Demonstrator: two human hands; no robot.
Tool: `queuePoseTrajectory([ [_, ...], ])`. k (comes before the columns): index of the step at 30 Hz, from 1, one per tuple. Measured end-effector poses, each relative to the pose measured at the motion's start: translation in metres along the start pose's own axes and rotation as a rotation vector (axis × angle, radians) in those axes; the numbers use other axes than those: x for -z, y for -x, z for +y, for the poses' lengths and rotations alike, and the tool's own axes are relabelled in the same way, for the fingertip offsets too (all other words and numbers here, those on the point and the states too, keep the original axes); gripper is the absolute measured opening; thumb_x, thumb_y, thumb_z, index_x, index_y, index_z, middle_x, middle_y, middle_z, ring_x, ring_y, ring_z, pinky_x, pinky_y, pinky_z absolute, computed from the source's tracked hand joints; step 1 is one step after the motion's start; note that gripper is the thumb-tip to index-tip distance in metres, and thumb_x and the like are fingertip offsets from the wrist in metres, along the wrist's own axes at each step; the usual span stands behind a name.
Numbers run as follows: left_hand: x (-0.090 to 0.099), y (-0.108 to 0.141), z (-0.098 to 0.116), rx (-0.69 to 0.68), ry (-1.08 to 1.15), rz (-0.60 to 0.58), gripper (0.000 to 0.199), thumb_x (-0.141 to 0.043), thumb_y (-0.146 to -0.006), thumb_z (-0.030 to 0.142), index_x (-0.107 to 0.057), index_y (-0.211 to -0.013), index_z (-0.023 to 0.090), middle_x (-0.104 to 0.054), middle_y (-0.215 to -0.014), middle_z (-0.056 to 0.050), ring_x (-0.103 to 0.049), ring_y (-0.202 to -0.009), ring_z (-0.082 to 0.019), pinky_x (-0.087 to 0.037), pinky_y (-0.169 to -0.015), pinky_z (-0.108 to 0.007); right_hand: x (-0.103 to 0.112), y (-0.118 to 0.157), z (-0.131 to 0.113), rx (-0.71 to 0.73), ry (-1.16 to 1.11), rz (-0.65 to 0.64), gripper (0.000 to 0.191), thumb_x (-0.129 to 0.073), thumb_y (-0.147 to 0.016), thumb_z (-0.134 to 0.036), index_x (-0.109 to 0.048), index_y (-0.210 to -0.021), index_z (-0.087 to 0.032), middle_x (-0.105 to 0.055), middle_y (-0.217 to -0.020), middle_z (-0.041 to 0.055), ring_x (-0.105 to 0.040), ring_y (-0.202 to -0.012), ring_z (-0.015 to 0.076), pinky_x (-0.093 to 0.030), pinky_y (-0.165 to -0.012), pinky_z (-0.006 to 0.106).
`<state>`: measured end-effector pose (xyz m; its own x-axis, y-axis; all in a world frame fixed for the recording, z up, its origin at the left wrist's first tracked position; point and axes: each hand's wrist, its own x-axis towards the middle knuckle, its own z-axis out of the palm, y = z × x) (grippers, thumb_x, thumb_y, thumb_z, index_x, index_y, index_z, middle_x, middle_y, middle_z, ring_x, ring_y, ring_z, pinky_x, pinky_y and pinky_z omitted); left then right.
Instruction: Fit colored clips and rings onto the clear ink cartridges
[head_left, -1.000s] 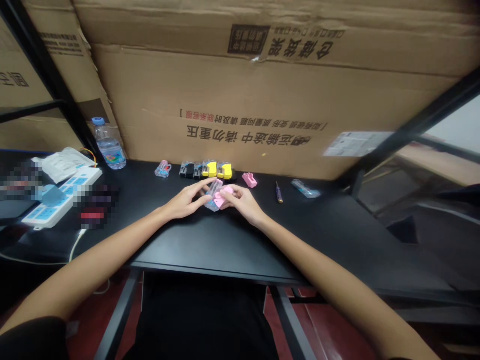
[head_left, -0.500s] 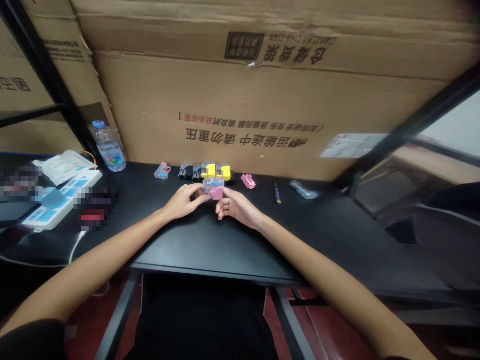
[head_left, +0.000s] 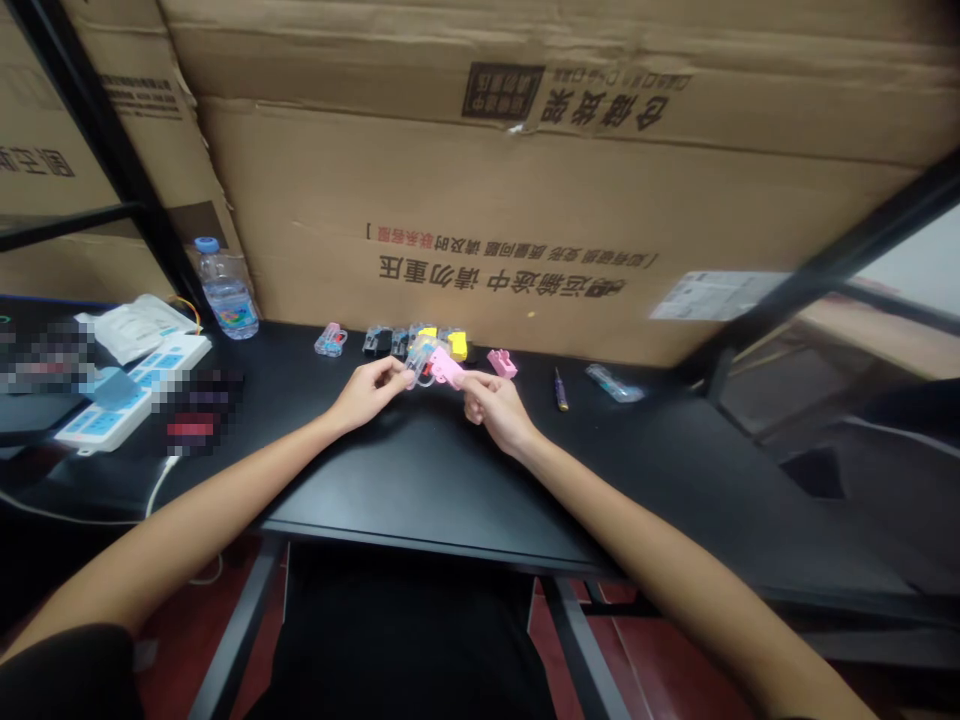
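My left hand (head_left: 367, 393) pinches a small clear plastic casing (head_left: 421, 358) between thumb and fingers. My right hand (head_left: 496, 410) reaches in from the other side, its fingertips on a pink plastic piece (head_left: 447, 367). The pink piece touches the casing's right side, and I cannot tell whether they are joined. Along the back of the desk lie a small clear-and-pink part (head_left: 331, 340), black-and-clear parts (head_left: 379, 341), a yellow part (head_left: 457, 345) and a loose pink piece (head_left: 502, 363). Farther right are a small screwdriver (head_left: 559, 390) and a clear plastic part (head_left: 613, 383).
The black desk (head_left: 420, 480) has cardboard boxes (head_left: 450, 200) standing along its back edge. To the left are a water bottle (head_left: 226, 295), a white packet (head_left: 139, 328), a power strip (head_left: 97, 430) and blurred objects. Black frame bars stand at both sides.
My hands have drawn apart sideways. The pink piece has shifted from the casing's lower front to its right side, now tilted, with my right hand holding it there.
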<state>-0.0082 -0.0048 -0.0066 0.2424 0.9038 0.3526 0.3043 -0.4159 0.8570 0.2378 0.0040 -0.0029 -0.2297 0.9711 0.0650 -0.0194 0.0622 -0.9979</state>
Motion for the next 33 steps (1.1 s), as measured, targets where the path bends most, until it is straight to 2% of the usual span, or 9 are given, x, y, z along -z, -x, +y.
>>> queuePoseTrajectory([
  [4, -0.007, 0.004, 0.002, 0.005, -0.044, -0.118, 0.039, -0.067, -0.097, 0.056, -0.068, -0.090, 0.018, -0.059, -0.070, 0.002, -0.051, -0.063, -0.014, -0.040, -0.064, -0.027, -0.008, 0.008, 0.000, 0.003, 0.175, -0.145, 0.042, -0.084, -0.082, -0.058, -0.085, -0.100, -0.020, -0.049, -0.048, -0.0065, -0.038, -0.043, 0.0113, -0.030, -0.046, 0.028],
  [6, -0.009, 0.005, 0.001, 0.012, -0.039, -0.135, 0.039, -0.066, -0.098, 0.057, -0.066, -0.092, 0.018, -0.058, -0.069, 0.003, -0.052, -0.062, -0.015, -0.040, -0.062, -0.027, -0.010, 0.009, 0.001, 0.007, 0.181, -0.165, 0.045, -0.084, -0.081, -0.059, -0.085, -0.104, -0.020, -0.050, -0.048, -0.0067, -0.039, -0.043, 0.0112, -0.032, -0.046, 0.028],
  [10, -0.008, 0.002, -0.003, 0.054, 0.036, -0.168, 0.041, -0.067, -0.096, 0.060, -0.063, -0.097, 0.019, -0.060, -0.073, 0.003, -0.056, -0.062, -0.014, -0.045, -0.063, -0.026, -0.009, 0.005, 0.004, -0.018, 0.100, -0.103, 0.042, -0.085, -0.080, -0.061, -0.080, -0.084, -0.020, -0.050, -0.050, -0.0053, -0.040, -0.044, 0.0105, -0.033, -0.043, 0.026],
  [12, -0.005, 0.000, -0.005, 0.062, 0.091, -0.137, 0.042, -0.065, -0.097, 0.061, -0.062, -0.095, 0.019, -0.062, -0.076, 0.002, -0.056, -0.062, -0.012, -0.046, -0.064, -0.026, -0.007, 0.002, 0.006, -0.032, 0.019, -0.045, 0.044, -0.086, -0.078, -0.062, -0.073, -0.076, -0.020, -0.049, -0.051, -0.0051, -0.040, -0.044, 0.0100, -0.032, -0.041, 0.025],
  [15, 0.000, -0.004, -0.005, 0.024, 0.122, -0.016, 0.044, -0.059, -0.100, 0.062, -0.061, -0.088, 0.019, -0.061, -0.075, 0.001, -0.054, -0.062, -0.012, -0.046, -0.065, -0.025, -0.004, -0.002, 0.006, -0.020, -0.105, 0.044, 0.047, -0.088, -0.076, -0.061, -0.065, -0.070, -0.021, -0.046, -0.050, -0.0059, -0.038, -0.043, 0.0086, -0.028, -0.040, 0.023],
  [19, 0.004, -0.004, -0.004, 0.006, 0.116, 0.043, 0.043, -0.058, -0.100, 0.062, -0.062, -0.090, 0.020, -0.061, -0.075, 0.001, -0.054, -0.062, -0.012, -0.046, -0.064, -0.025, -0.004, -0.002, 0.003, 0.015, -0.110, 0.060, 0.046, -0.086, -0.078, -0.060, -0.066, -0.072, -0.019, -0.045, -0.049, -0.0063, -0.038, -0.044, 0.0081, -0.028, -0.042, 0.023],
  [26, -0.009, 0.004, -0.001, -0.008, -0.034, -0.148, 0.038, -0.066, -0.097, 0.055, -0.069, -0.103, 0.017, -0.066, -0.075, 0.000, -0.056, -0.064, -0.015, -0.044, -0.064, -0.028, -0.010, 0.007, -0.003, 0.026, 0.137, -0.129, 0.042, -0.081, -0.083, -0.058, -0.080, -0.092, -0.016, -0.055, -0.055, -0.0039, -0.045, -0.048, 0.0102, -0.035, -0.047, 0.025],
  [28, -0.010, 0.003, 0.000, -0.008, 0.004, -0.144, 0.038, -0.064, -0.099, 0.055, -0.069, -0.103, 0.017, -0.066, -0.076, 0.000, -0.057, -0.064, -0.015, -0.044, -0.064, -0.028, -0.009, 0.004, -0.003, 0.030, 0.104, -0.097, 0.039, -0.082, -0.082, -0.055, -0.078, -0.087, -0.017, -0.054, -0.054, -0.0040, -0.046, -0.048, 0.0104, -0.034, -0.047, 0.025],
  [33, 0.002, -0.005, -0.002, -0.001, 0.121, 0.044, 0.039, -0.059, -0.100, 0.055, -0.064, -0.086, 0.019, -0.062, -0.073, 0.001, -0.055, -0.063, -0.013, -0.046, -0.066, -0.026, -0.003, -0.006, 0.001, -0.008, -0.121, 0.108, 0.041, -0.082, -0.077, -0.052, -0.058, -0.066, -0.021, -0.048, -0.051, -0.0055, -0.039, -0.044, 0.0089, -0.028, -0.042, 0.024],
])
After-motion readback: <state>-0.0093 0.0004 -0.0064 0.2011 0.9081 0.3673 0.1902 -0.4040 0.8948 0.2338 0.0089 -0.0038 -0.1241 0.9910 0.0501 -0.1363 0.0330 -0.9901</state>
